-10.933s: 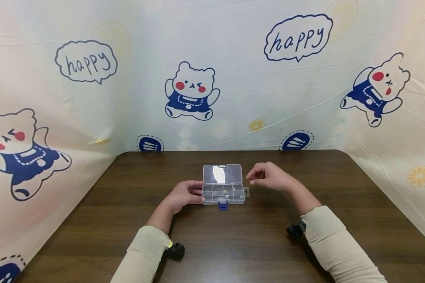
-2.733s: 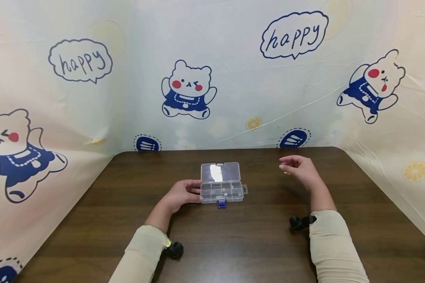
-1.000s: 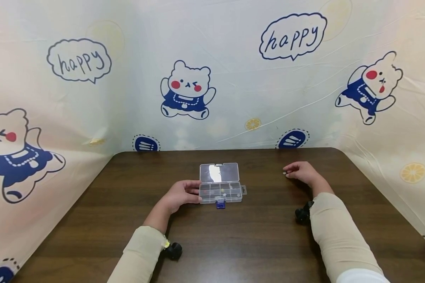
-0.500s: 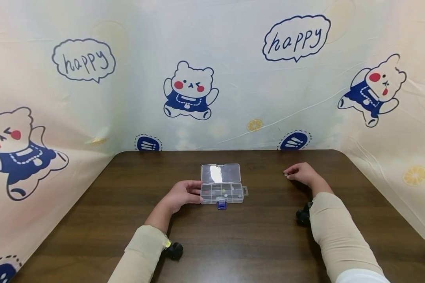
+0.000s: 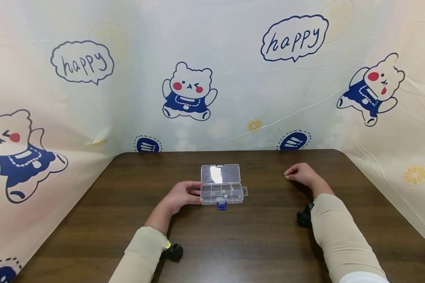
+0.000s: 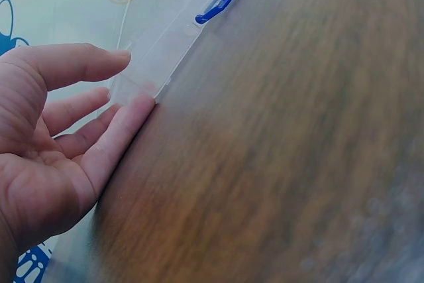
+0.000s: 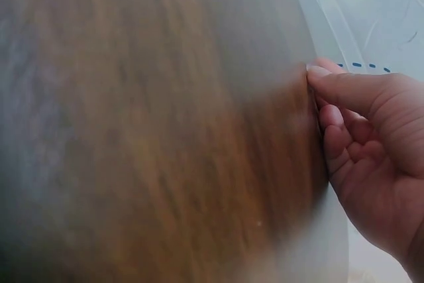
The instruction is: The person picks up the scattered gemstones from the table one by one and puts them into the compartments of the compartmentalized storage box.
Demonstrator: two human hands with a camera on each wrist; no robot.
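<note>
A clear plastic compartment box (image 5: pixel 222 192) sits on the table, its lid (image 5: pixel 230 173) tipped back. Several tiny pieces, mostly pale with a yellowish one, lie in its compartments. A blue latch (image 5: pixel 221 205) hangs at the front. My left hand (image 5: pixel 180 196) holds the box by its left end, thumb and fingers spread along that end; the left wrist view shows the fingertips against the clear wall. Well to the right of the box, my right hand (image 5: pixel 302 173) is low at the table, thumb and index finger pinching a tiny pale piece (image 5: pixel 285 176), mostly hidden by the fingertips.
The dark wood-grain table (image 5: pixel 255 243) reaches back to a printed cloth backdrop (image 5: pixel 233 78) with bears and lettering. A clear hanging tab (image 5: pixel 245 191) juts from the right end of the box. Small black cameras are strapped to both wrists.
The right hand has moved from beside the box to the right and down to the table; its fingertips have drawn together on the tiny pale piece. The left hand stays at the box.
</note>
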